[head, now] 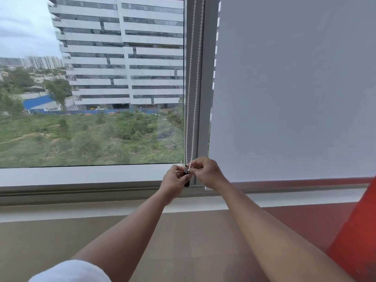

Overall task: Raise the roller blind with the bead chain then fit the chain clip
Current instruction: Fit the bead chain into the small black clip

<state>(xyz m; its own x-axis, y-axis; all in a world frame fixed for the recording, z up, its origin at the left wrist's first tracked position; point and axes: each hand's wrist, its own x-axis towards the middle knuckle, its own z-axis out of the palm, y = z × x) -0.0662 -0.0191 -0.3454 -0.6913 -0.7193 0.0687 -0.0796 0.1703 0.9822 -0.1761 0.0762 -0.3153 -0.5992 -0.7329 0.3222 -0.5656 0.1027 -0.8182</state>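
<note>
A white bead chain (192, 98) hangs as a double strand down the grey window mullion (203, 98). At its lower end sits a small dark chain clip (186, 174) with a pale top. My left hand (175, 184) grips the clip from the left. My right hand (207, 173) pinches the chain's lowest beads right at the clip's top. The left pane has no blind showing over it. A pale grey roller blind (295, 88) covers the right pane down to near the sill.
The white window sill (81, 176) and frame rail run across below the glass, with a beige ledge (61, 241) beneath. A red surface (358, 231) rises at the right edge. A white sleeve (71, 271) shows at the bottom left.
</note>
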